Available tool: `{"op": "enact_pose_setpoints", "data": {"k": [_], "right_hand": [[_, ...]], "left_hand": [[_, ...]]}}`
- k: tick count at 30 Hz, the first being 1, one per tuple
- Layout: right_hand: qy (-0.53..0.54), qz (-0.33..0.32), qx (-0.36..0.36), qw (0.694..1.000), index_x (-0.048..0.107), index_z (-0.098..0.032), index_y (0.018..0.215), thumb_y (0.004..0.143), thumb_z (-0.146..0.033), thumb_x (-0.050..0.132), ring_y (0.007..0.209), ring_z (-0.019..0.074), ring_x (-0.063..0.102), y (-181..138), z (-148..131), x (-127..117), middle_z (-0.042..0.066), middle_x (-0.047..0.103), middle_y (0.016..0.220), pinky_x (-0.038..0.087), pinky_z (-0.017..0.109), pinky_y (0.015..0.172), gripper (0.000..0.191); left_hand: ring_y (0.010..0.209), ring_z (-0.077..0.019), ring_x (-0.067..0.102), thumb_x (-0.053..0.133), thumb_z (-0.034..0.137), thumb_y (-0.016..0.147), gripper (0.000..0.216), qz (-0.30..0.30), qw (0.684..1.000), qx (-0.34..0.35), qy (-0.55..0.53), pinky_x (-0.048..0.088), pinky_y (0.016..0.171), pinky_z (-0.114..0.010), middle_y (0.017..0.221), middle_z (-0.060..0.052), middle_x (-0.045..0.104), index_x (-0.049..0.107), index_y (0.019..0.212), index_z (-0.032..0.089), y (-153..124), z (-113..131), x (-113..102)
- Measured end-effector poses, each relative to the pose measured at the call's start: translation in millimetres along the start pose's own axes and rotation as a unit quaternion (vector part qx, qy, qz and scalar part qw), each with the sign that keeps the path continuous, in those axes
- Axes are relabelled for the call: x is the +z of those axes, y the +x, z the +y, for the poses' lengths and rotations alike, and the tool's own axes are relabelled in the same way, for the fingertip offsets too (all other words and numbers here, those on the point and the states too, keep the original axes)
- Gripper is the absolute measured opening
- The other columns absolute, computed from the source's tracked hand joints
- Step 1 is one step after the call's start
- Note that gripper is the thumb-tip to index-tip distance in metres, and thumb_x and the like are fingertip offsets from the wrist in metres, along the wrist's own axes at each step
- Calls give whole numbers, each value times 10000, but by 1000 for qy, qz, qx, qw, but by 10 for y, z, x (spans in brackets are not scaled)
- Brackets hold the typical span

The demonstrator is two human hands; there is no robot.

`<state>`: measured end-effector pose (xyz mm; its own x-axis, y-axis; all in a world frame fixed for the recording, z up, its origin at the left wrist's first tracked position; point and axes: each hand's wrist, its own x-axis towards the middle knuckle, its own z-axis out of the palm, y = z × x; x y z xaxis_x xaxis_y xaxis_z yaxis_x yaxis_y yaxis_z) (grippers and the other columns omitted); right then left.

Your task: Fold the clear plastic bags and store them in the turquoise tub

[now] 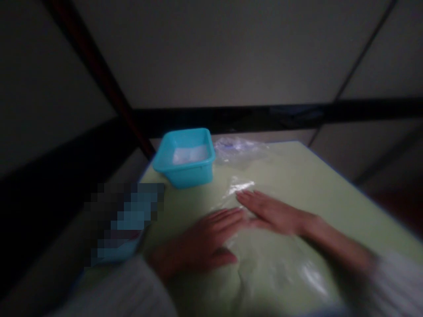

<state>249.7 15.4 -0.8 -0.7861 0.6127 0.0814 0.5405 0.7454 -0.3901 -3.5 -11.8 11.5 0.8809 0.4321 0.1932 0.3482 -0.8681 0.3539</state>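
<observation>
A sheet of clear plastic film (277,264) lies spread over a pale green table (330,185). My left hand (201,240) rests flat on the film, fingers stretched out toward the right. My right hand (271,211) also lies flat on it, fingers together and pointing left, its fingertips close to those of the left hand. Neither hand holds anything. The picture is dim and blurred.
A turquoise plastic tub (187,171) with something white inside stands at the table's far left corner. A crumpled clear bag (238,147) lies beside it. A blurred-out patch covers the left edge. A dark rail and grey wall panels stand behind.
</observation>
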Motion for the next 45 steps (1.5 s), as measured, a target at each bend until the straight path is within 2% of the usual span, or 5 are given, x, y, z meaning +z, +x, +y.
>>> {"op": "enact_pose_setpoints", "data": {"k": [5,11,16,23,45], "right_hand": [[-69,63,96,991,436,-63,1356,904,-585,397,1329,346,351,-82,0,-107,235,387,1427,339,506,1054,691],[-147,96,184,967,661,-154,893,955,-405,390,765,265,652,-38,-158,-263,127,684,835,516,444,721,375],[-74,151,94,981,524,-92,1270,972,-338,346,1153,268,553,105,-173,-122,173,562,1287,454,431,972,426],[-37,85,5,996,257,-81,1454,958,-486,332,1401,258,205,352,-184,103,179,251,1505,224,460,1135,645],[-110,67,181,975,243,-55,1456,880,-699,213,1401,286,197,86,382,5,193,226,1505,180,502,1124,865]], "left_hand": [[1302,-238,419,497,346,915,470,43,995,-76,52,355,1082,-408,1420,-114,444,443,1347,169,-35,-123,59],[976,-230,636,452,244,900,256,148,974,-139,102,510,901,-397,1073,-98,683,632,1061,159,9,-148,113],[1099,-228,591,412,222,905,311,183,963,-167,109,478,969,-382,1186,-124,633,596,1135,124,59,-182,159],[1370,-277,302,400,368,925,565,90,970,-195,116,316,1101,-461,1466,-202,336,326,1398,69,76,-241,275],[1402,-332,172,409,405,922,639,11,964,-223,147,243,1117,-496,1504,-197,242,297,1416,16,44,-279,218]]}}
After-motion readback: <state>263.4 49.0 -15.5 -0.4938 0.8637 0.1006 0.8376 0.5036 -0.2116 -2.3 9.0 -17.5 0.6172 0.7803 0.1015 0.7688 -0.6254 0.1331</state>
